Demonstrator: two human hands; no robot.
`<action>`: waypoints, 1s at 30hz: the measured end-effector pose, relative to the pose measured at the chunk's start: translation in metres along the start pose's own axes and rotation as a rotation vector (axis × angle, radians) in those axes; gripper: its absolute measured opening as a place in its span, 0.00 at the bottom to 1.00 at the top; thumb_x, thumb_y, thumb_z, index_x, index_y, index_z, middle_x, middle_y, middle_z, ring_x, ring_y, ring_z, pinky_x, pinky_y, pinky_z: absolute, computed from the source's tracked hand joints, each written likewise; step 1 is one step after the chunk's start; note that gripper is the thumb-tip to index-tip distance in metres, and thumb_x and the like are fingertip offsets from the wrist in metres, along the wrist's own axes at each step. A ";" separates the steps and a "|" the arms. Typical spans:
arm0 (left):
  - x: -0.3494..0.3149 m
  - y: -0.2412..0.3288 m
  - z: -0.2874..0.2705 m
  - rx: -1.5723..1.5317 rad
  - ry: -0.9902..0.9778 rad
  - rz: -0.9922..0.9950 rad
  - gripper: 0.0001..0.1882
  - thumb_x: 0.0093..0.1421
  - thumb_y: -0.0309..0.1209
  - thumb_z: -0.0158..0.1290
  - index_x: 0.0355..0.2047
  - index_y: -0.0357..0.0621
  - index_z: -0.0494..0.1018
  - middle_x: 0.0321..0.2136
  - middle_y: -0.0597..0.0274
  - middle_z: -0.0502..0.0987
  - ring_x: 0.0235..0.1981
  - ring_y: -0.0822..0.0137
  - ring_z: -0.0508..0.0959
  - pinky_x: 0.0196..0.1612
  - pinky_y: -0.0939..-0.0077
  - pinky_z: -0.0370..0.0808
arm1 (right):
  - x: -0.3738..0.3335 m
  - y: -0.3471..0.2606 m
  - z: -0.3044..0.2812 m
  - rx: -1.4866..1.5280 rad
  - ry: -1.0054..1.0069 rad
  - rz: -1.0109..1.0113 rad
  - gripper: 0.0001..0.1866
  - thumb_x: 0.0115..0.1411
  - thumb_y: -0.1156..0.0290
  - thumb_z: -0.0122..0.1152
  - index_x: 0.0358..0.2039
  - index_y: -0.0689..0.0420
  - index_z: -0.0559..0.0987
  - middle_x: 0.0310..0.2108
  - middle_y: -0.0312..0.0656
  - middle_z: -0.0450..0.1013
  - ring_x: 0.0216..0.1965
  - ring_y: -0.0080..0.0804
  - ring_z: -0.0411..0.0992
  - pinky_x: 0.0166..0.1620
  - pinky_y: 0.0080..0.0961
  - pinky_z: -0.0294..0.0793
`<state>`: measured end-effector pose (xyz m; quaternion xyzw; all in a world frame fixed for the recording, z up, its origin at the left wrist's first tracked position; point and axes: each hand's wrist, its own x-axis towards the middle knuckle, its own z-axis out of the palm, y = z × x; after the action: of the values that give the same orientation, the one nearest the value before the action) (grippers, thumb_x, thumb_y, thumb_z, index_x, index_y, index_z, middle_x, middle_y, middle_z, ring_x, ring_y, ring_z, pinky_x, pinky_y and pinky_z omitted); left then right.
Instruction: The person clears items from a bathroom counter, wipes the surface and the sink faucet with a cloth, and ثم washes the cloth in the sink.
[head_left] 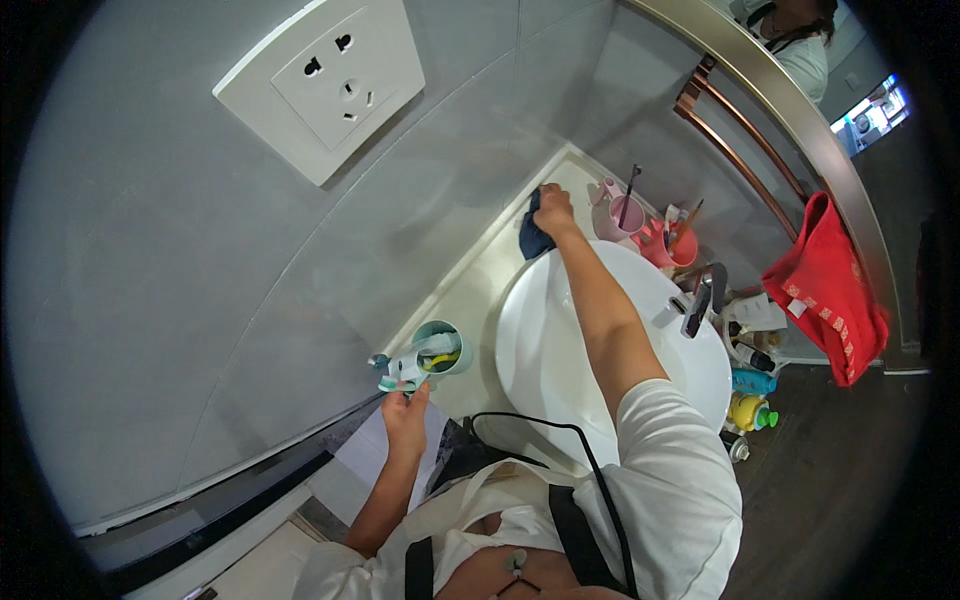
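My right hand point(553, 210) reaches across the sink to the far corner of the counter. Its fingers are closed on a dark blue cloth point(535, 236), which is pressed to the white surface. At the near left end of the counter, my left hand point(405, 418) has its fingers closed at the near side of a mint-green cup point(463, 350). The cup leans toward the left and holds a toothpaste tube point(437, 345), a yellow item and other things. A toothbrush head point(398, 384) sticks out beside my fingers, which partly hide it.
A white basin point(520, 335) with a chrome faucet point(705, 298) fills the counter's middle. Pink cup point(620, 215) and red cup point(680, 250) stand behind it. Several bottles point(748, 410) line the right side. A red towel point(830, 290) hangs from a copper rail point(745, 145).
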<state>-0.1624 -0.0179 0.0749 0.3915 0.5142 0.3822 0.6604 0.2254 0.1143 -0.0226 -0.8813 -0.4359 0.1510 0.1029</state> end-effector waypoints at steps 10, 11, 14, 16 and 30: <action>-0.010 -0.016 -0.008 0.060 -0.051 0.002 0.23 0.55 0.21 0.48 0.52 0.35 0.61 0.46 0.60 0.67 0.44 0.72 0.68 0.48 0.78 0.64 | -0.074 -0.048 0.018 -0.122 -0.108 -0.346 0.16 0.42 0.77 0.54 0.36 0.62 0.72 0.41 0.48 0.67 0.44 0.43 0.66 0.44 0.31 0.70; -0.012 -0.015 -0.007 0.051 -0.056 0.006 0.23 0.55 0.21 0.48 0.52 0.35 0.61 0.45 0.60 0.68 0.44 0.72 0.68 0.48 0.78 0.64 | -0.076 -0.048 0.021 -0.138 -0.144 -0.400 0.14 0.42 0.77 0.54 0.34 0.62 0.73 0.39 0.47 0.69 0.43 0.42 0.67 0.44 0.31 0.70; -0.015 -0.014 -0.004 0.027 -0.070 0.011 0.22 0.55 0.21 0.48 0.51 0.35 0.61 0.45 0.60 0.68 0.44 0.72 0.68 0.47 0.79 0.64 | -0.087 -0.049 0.022 -0.142 -0.235 -0.646 0.10 0.42 0.74 0.53 0.28 0.56 0.77 0.33 0.44 0.73 0.38 0.39 0.71 0.41 0.30 0.71; -0.015 -0.016 -0.006 0.019 -0.075 0.008 0.22 0.55 0.21 0.48 0.51 0.34 0.61 0.44 0.60 0.68 0.43 0.72 0.68 0.48 0.79 0.64 | -0.085 -0.047 0.017 0.051 -0.331 -0.667 0.13 0.41 0.73 0.54 0.31 0.52 0.78 0.34 0.42 0.73 0.38 0.39 0.71 0.40 0.30 0.71; -0.005 -0.003 -0.001 -0.086 -0.005 0.039 0.12 0.54 0.20 0.50 0.40 0.36 0.69 0.35 0.66 0.72 0.36 0.77 0.69 0.41 0.84 0.64 | -0.004 0.041 -0.014 0.000 0.156 -0.337 0.24 0.44 0.83 0.49 0.44 0.52 0.72 0.44 0.45 0.67 0.47 0.43 0.64 0.49 0.34 0.65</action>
<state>-0.1640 -0.0233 0.0734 0.3737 0.4882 0.4158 0.6702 0.2580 0.0860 -0.0214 -0.8047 -0.5683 0.0629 0.1600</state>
